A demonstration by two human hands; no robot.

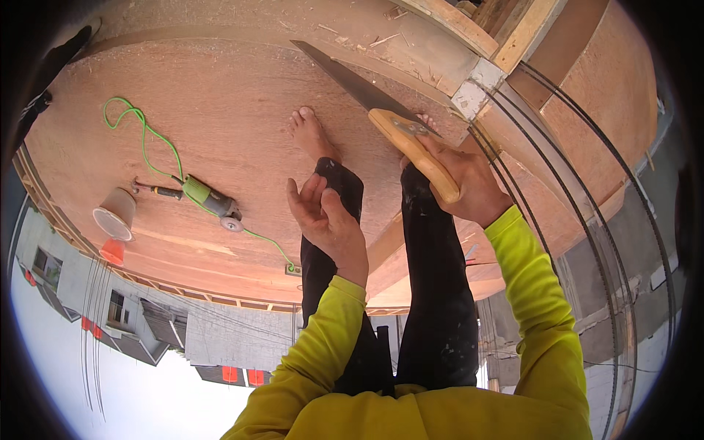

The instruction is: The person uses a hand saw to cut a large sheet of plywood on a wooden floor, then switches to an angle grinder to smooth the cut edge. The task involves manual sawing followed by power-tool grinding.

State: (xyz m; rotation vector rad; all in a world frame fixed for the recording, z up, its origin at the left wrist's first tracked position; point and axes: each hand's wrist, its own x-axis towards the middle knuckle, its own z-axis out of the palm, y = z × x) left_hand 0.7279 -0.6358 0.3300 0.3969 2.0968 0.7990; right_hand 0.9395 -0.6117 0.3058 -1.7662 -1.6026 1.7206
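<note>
The right hand (473, 180) gripped a handsaw (381, 122) by its wooden handle (405, 144); the left hand (330, 229) hovered loosely cupped, unladen.

Plywood deck (235, 110), reddish-brown; timber edging (207, 295) along one edge. Beyond: grey building (227, 334), dark window (116, 305), bright pale sky (139, 396).

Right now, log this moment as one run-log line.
Right hand: grips handsaw by its handle | Left hand: empty, half-open | Plywood floor: angle grinder, hammer, bucket
</note>
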